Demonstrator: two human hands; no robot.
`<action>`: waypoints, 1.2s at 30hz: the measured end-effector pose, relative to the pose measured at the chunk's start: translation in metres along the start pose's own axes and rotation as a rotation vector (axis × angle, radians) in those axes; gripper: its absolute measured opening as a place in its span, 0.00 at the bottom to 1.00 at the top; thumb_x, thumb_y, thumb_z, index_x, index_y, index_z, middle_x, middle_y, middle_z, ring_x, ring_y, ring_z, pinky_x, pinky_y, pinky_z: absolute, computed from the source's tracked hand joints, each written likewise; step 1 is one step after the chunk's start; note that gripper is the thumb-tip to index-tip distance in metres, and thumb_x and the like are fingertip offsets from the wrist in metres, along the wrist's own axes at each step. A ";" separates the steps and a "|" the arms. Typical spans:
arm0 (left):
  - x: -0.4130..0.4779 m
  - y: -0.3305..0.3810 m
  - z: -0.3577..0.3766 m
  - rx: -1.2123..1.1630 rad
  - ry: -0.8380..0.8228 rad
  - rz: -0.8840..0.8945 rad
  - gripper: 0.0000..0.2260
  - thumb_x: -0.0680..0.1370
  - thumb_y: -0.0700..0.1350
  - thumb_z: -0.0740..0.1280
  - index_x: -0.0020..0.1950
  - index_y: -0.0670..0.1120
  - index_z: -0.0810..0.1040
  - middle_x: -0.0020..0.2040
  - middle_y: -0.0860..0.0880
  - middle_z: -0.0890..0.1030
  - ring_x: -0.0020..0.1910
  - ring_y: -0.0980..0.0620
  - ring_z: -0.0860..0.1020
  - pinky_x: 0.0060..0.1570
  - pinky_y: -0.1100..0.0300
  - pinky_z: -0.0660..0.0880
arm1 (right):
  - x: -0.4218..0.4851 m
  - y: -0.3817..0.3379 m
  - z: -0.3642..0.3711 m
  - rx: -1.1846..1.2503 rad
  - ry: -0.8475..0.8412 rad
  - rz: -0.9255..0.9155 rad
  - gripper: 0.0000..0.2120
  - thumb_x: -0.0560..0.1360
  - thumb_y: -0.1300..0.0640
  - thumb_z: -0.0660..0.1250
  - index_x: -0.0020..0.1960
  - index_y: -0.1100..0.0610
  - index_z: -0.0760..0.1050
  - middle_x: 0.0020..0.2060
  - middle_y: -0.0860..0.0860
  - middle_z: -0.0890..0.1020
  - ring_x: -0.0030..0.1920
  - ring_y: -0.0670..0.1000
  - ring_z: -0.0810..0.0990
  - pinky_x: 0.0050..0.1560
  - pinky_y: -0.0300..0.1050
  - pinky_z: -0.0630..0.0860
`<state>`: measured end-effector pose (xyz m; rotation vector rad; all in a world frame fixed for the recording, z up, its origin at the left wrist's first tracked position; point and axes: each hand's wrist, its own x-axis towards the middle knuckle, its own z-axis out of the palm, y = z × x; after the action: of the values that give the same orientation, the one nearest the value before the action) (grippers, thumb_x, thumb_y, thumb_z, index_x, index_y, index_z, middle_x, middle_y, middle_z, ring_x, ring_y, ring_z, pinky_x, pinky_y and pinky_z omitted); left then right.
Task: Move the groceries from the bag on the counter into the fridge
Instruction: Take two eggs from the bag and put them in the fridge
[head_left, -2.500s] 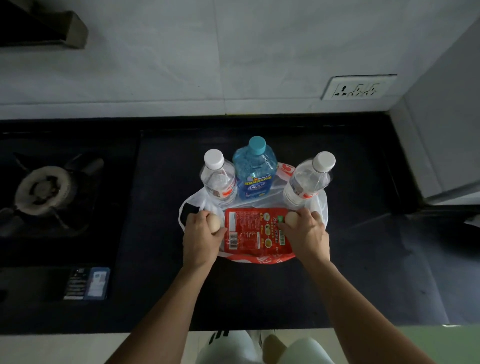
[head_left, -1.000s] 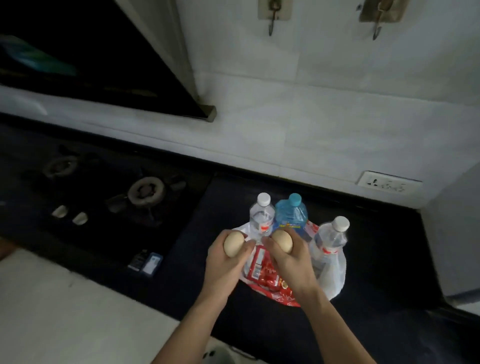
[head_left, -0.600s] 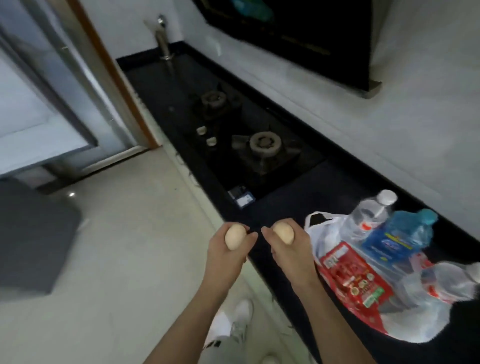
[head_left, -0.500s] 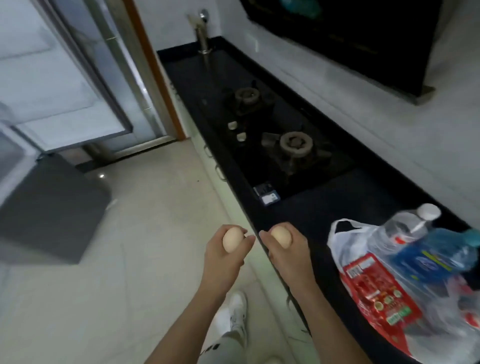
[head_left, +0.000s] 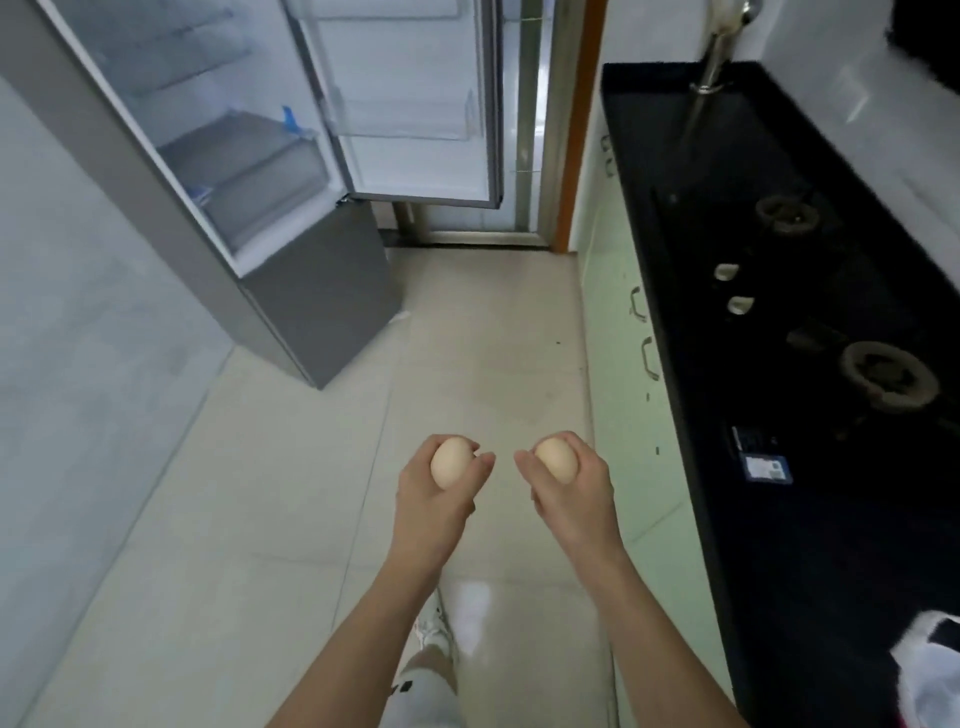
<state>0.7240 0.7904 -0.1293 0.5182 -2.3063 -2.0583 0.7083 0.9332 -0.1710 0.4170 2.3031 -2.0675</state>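
Item: two eggs in transit between bag and fridge. Left hand (head_left: 436, 506) grips left egg (head_left: 449, 469), fingers and thumb curled round its lower half, the rounded top showing; right hand (head_left: 574, 506) grips right egg (head_left: 557, 460) in the same way. Both eggs are held out over the floor (head_left: 291, 493), side by side but apart, between counter (head_left: 779, 545) and fridge (head_left: 322, 291), well short of its opening. Progress, as judged: early. The door (head_left: 415, 156) stands wide open; shelves (head_left: 234, 150) and door bins (head_left: 405, 119) show no groceries in the part visible. Bag (head_left: 930, 670) sits on the counter at the lower right edge of view, only a corner showing, so its contents cannot be told. Left to do: place these eggs, then return for whatever the bag holds. Materials: eggs pale tan, matt, smooth, oval; likely brittle, wanting a light hold and a spot where they cannot roll. Fridge grey and flat-fronted, with white lining and clear plastic bins. Bag thin white plastic, crumpled. Counter black, glossy, long and narrow, carrying round metal burners (head_left: 891, 376) and a steel tap (head_left: 719, 47) at the far end. Cabinets (head_left: 618, 338) below it pale green with small bar handles. Floor of large pale tiles, polished, with a glare patch beside a white shoe (head_left: 431, 626).
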 end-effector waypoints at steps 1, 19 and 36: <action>0.011 0.000 -0.010 -0.007 0.022 -0.006 0.06 0.74 0.46 0.74 0.46 0.47 0.79 0.36 0.52 0.78 0.31 0.54 0.73 0.30 0.65 0.72 | 0.008 -0.002 0.015 -0.006 -0.013 0.001 0.18 0.62 0.38 0.72 0.39 0.51 0.74 0.28 0.46 0.76 0.30 0.51 0.75 0.34 0.50 0.74; 0.254 0.024 -0.176 -0.099 0.202 -0.066 0.06 0.73 0.51 0.74 0.46 0.51 0.79 0.35 0.54 0.78 0.31 0.54 0.74 0.33 0.60 0.74 | 0.178 -0.082 0.269 -0.166 -0.225 -0.008 0.18 0.62 0.36 0.71 0.40 0.50 0.74 0.29 0.47 0.78 0.31 0.50 0.76 0.34 0.47 0.75; 0.453 0.042 -0.195 -0.077 0.380 -0.078 0.06 0.74 0.49 0.73 0.46 0.50 0.78 0.36 0.51 0.79 0.29 0.56 0.75 0.29 0.62 0.75 | 0.370 -0.108 0.377 -0.225 -0.386 -0.047 0.11 0.74 0.47 0.74 0.43 0.53 0.76 0.32 0.50 0.79 0.32 0.49 0.77 0.34 0.47 0.78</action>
<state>0.3287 0.4931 -0.1578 0.9172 -2.0104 -1.8698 0.2673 0.6234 -0.1824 -0.0430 2.2817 -1.6918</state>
